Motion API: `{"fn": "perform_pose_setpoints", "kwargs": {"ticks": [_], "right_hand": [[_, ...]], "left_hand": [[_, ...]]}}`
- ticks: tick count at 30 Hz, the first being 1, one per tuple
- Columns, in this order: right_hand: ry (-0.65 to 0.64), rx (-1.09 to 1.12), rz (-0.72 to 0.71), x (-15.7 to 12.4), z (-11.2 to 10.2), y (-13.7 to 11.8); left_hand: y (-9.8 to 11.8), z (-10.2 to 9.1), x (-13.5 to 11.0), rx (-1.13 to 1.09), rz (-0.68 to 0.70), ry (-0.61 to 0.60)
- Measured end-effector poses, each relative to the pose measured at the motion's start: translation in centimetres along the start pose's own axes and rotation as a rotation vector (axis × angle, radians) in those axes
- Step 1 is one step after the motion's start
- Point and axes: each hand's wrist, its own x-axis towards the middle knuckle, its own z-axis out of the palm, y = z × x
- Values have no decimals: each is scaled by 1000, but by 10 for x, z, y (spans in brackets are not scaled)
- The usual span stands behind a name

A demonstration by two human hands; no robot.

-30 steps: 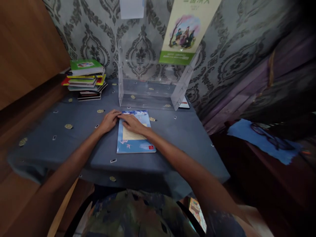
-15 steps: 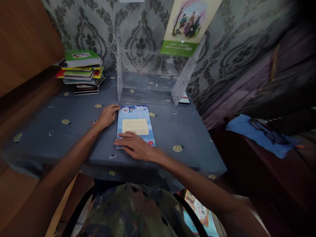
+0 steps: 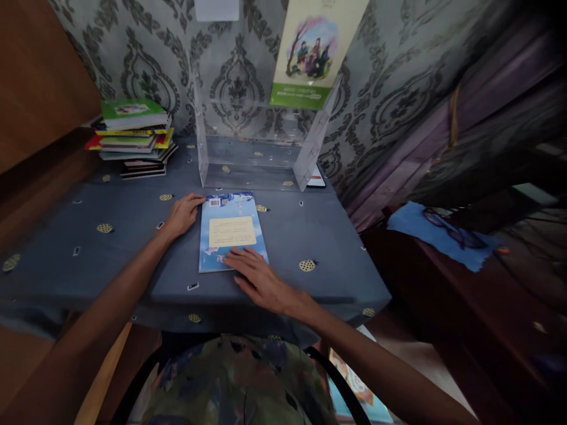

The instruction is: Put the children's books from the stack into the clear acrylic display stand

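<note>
A blue book [image 3: 231, 206] lies back cover up on the dark cloth, with a cream text panel and a barcode near its far left corner. My left hand [image 3: 182, 215] rests on the cloth beside that corner, its fingertips at the book's edge. Across the near right corner of the cover lies my right hand [image 3: 259, 277], palm down with fingers stretched out, hiding part of the cover. Neither hand grasps anything.
Behind the book stands a clear acrylic rack [image 3: 252, 171], with a cream and green booklet [image 3: 305, 71] at its upper right. A stack of books [image 3: 135, 139] is at the far left. Glasses [image 3: 456, 230] lie on a blue cloth [image 3: 416, 218] to the right.
My right hand has slid rightward over the cover, from the near left part to the near right corner. My left hand stays by the far left corner. The whole view has shifted slightly.
</note>
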Motion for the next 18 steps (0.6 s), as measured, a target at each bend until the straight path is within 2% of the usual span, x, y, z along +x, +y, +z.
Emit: {"fn": "perform_pose_setpoints", "kwargs": {"ticks": [5,9,13,18], "right_hand": [[48,29,99,-23,-9,15],[85,20,132,-23,-16,29],[105,14,161,-6,-24,53],[109,-34,178,41,-30,102]], "left_hand": [[0,0,0,5,-1,-13],[0,0,-1,3,7,-16],[0,0,-1,-2,17,-16],[-1,2,-2,-8,23,-4]]}}
